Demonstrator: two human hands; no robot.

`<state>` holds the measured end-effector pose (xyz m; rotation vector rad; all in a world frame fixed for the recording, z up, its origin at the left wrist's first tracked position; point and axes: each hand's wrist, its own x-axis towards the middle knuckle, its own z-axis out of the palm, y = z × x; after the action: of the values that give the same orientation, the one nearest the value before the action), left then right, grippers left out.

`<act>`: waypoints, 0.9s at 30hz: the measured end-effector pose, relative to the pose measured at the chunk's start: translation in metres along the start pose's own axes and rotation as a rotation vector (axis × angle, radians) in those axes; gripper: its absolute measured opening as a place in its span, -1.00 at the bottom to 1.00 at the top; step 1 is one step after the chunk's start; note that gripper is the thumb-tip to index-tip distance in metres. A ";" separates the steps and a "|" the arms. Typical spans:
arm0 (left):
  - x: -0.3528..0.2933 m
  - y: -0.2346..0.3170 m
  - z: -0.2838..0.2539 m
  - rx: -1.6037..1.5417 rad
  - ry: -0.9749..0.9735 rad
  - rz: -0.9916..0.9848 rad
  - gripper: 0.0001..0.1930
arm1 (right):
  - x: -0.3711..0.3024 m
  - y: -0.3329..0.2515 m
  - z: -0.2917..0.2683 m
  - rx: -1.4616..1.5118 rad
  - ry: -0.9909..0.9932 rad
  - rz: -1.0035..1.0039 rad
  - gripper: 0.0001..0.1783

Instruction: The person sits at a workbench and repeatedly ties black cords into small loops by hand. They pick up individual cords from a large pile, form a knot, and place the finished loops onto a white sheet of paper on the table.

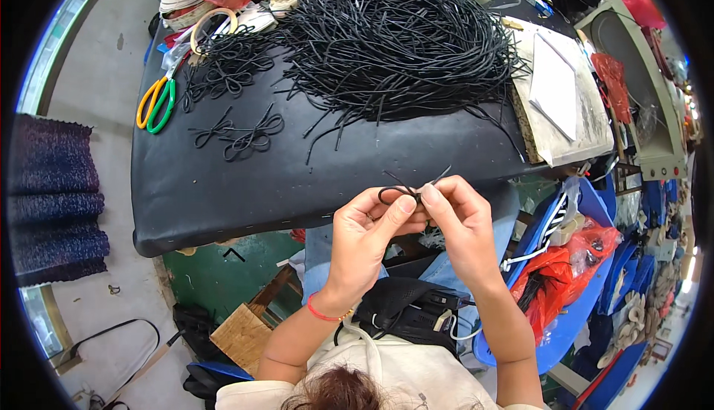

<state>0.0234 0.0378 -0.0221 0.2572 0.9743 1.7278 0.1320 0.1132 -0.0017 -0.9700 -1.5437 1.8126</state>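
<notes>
Between my two hands, just in front of the table's near edge, is a thin black cord bent into a loop, with two loose ends sticking up. My left hand pinches it with thumb and fingertips at the loop. Close against it, my right hand also pinches the cord; the knot area is mostly covered by the fingers. On the black padded table lie two tied cord bows, and behind them a small heap of similar bows. A large tangled pile of black cords fills the back of the table.
Scissors with orange and green handles lie at the table's left edge, near tape rolls. At right, a board carries white paper. A blue bin with red plastic bags stands beside my right arm.
</notes>
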 end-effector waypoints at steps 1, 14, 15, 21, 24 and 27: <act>0.000 0.000 -0.001 0.058 -0.019 0.031 -0.83 | 0.002 0.001 -0.002 -0.014 -0.009 -0.011 -0.83; -0.016 -0.007 0.007 0.911 0.046 0.514 -0.93 | -0.001 0.017 0.014 0.239 0.224 0.001 -0.79; -0.009 -0.011 0.004 0.924 0.048 0.630 -0.93 | 0.001 0.018 0.015 0.302 0.226 0.040 -0.78; 0.010 0.045 -0.056 0.831 0.389 0.532 -0.87 | 0.054 0.008 -0.010 -0.638 0.116 -0.445 -0.92; 0.030 0.098 -0.094 1.489 0.686 0.570 -0.80 | 0.097 0.011 -0.020 -1.095 0.227 -0.839 -0.86; 0.050 0.104 -0.116 1.582 0.919 0.762 -0.74 | 0.118 0.011 -0.021 -1.364 0.246 -0.971 -0.81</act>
<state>-0.1386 0.0173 -0.0364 0.9530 3.1244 1.2022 0.0812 0.2177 -0.0336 -0.6197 -2.4030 -0.1567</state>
